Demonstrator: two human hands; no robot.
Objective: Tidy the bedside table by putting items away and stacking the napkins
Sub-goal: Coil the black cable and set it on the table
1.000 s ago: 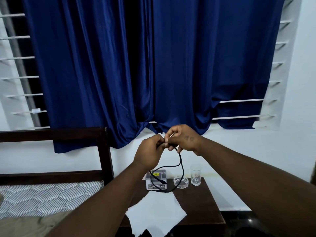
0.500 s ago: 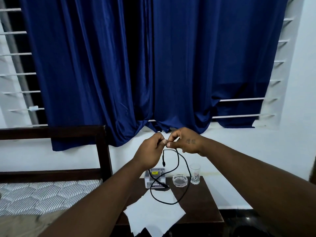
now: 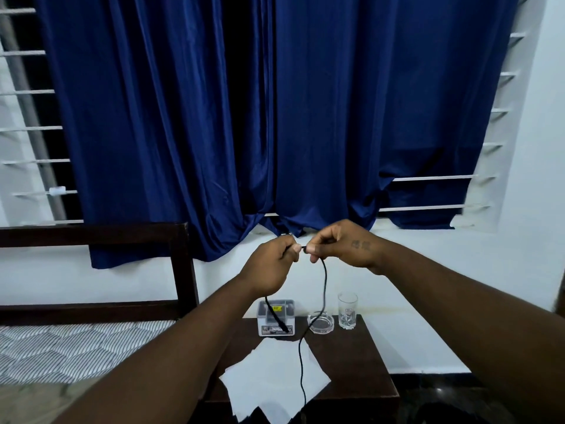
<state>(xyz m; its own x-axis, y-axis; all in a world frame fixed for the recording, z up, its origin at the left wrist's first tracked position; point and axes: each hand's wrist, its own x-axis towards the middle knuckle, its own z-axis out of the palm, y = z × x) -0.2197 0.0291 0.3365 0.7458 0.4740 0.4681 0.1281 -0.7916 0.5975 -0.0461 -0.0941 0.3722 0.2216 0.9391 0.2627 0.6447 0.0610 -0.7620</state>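
Fingers [image 3: 292, 248] of the left hand [image 3: 269, 266] and fingers [image 3: 314, 249] of the right hand [image 3: 345, 246] are curled in and pinch a thin black cable [image 3: 324, 283], held up in the air above the bedside table [image 3: 360, 362].

The cable looks light, limp and smooth-sheathed. One strand sags from the right hand past the table's near edge. It will likely swing and slip loose, so it is best gripped near the ends and gathered in loops.

Nearest lie white napkins [image 3: 275, 377], thin, soft paper sheets fanned unevenly. They would crease easily and are best lifted by their edges.

Further back stand a clear plastic box [image 3: 276, 319], a round glass ashtray [image 3: 320, 325] and a glass tumbler [image 3: 347, 310], all hard and, for the glass, breakable. Behind hangs a glossy blue curtain [image 3: 305, 117].
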